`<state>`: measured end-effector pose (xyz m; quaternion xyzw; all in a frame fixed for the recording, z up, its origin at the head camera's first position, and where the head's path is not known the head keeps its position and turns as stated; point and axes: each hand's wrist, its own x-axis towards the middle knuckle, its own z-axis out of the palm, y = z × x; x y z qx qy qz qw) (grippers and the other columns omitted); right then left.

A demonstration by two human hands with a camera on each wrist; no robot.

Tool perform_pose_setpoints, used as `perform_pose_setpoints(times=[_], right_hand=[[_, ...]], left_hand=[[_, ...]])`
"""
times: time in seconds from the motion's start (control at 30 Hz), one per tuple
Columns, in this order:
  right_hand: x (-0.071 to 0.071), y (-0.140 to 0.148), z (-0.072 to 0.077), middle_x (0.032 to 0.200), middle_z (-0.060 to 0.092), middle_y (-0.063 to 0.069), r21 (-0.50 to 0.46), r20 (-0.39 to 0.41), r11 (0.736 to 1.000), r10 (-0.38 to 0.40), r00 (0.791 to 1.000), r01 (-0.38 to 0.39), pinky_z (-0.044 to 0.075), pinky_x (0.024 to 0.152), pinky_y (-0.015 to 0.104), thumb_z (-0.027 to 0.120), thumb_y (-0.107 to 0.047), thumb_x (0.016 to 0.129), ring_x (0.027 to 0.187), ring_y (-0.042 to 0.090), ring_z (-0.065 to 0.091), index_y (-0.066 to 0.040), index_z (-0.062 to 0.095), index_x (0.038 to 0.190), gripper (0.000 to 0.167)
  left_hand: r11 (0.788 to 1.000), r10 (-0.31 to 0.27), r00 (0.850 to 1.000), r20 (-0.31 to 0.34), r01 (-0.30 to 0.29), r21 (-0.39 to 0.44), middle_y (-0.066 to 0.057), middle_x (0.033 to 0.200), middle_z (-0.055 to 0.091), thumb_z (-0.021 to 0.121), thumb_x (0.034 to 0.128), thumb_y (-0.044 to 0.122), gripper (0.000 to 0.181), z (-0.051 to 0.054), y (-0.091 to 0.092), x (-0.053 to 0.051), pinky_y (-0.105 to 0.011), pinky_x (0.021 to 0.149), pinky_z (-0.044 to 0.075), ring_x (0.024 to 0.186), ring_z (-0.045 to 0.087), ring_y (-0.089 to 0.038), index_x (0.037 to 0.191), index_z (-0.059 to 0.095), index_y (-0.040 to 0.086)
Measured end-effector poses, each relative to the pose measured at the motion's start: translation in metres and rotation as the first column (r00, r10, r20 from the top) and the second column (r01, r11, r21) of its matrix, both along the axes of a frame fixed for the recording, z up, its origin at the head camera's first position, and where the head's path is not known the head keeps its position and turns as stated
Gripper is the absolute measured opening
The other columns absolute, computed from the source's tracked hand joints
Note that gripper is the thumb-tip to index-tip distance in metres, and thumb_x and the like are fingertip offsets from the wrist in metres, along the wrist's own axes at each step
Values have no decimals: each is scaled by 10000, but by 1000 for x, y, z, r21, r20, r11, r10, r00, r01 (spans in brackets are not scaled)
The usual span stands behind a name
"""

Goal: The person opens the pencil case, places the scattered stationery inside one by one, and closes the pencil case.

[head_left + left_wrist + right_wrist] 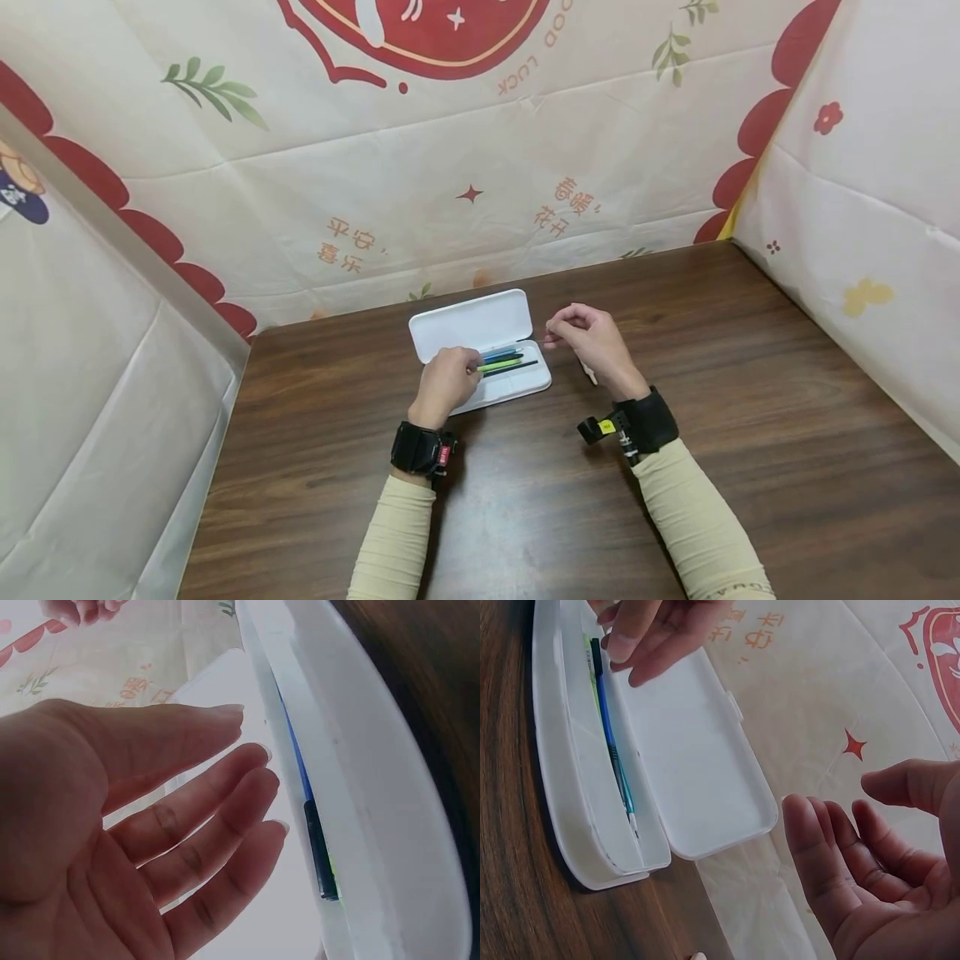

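Observation:
A white pencil case (pixel 525 383) lies on the table with its lid (pixel 491 321) swung back. Inside are several slim pens or pencils, among them a blue pen (pixel 606 720) with a black cap and a bright green one (pixel 501 364). My left hand (pixel 450 377) hovers over the case's left part; the left wrist view shows its thumb and fingers apart and loosely bent, holding nothing. Just right of the case, my right hand (pixel 592 340) is raised above the table, its fingers relaxed and nothing between them. Under it lies a small pale object (pixel 588 372), partly hidden.
The brown wooden table (pixel 315 467) reaches to a printed cloth (pixel 420 200) hung behind it. More cloth walls stand at the left (pixel 90 400) and right (pixel 862 233). Each wrist wears a black strap with a camera.

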<state>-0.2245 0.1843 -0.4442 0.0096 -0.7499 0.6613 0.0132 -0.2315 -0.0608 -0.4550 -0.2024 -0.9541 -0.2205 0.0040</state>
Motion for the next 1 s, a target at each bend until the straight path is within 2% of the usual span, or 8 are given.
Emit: perform_pose_setpoints(times=[0.2, 0.4, 0.6, 0.73, 0.87, 1.0], right_hand=[[-2, 0, -2, 1000, 669, 264, 29, 22, 1000, 5, 1000, -6, 567, 843, 416, 656, -160, 959, 847, 248, 706, 57, 611, 1063, 244], [-4, 4, -4, 1039, 664, 282, 87, 43, 996, -4, 999, 0, 557, 857, 449, 664, -180, 955, 854, 243, 708, 39, 616, 1082, 258], [-5, 14, -5, 1048, 669, 279, 178, 66, 984, -5, 998, -7, 564, 840, 435, 661, -201, 958, 862, 291, 713, 31, 623, 1086, 267], [-11, 23, -4, 1061, 664, 282, 257, 56, 966, 0, 998, -14, 561, 837, 458, 644, -194, 968, 898, 353, 713, 42, 618, 1105, 274], [-20, 32, 2, 1042, 673, 258, 362, 30, 932, -5, 1000, -6, 565, 819, 475, 632, -193, 967, 913, 378, 707, 45, 622, 1112, 278], [-28, 41, 9, 1031, 681, 245, 461, 24, 888, 1, 1000, -12, 567, 787, 477, 617, -193, 966, 923, 398, 702, 44, 626, 1097, 271]], left_hand=[[999, 29, 1000, 0, -29, 16, -62, 968, 760, 715, 896, 110, 150, 2, -5, 7, -376, 738, 552, 893, 706, -206, 1030, 777, 85], [999, 31, 999, -7, -31, 38, -64, 964, 760, 714, 900, 110, 146, 3, -7, 12, -370, 736, 553, 891, 710, -206, 1031, 774, 83], [998, 41, 999, 33, -42, 50, -68, 991, 759, 712, 908, 129, 164, 4, -8, 14, -368, 756, 549, 909, 706, -202, 1054, 771, 81], [997, 55, 998, 36, -57, 58, -64, 992, 758, 721, 904, 139, 171, 4, -10, 14, -363, 763, 548, 910, 704, -194, 1057, 772, 81], [996, 53, 998, 22, -55, 70, -62, 974, 759, 722, 902, 133, 158, 4, -12, 13, -357, 750, 549, 890, 705, -185, 1040, 775, 77], [995, 41, 999, 21, -43, 86, -66, 960, 759, 713, 906, 128, 149, 5, -15, 13, -354, 739, 547, 878, 705, -185, 1030, 774, 70]])
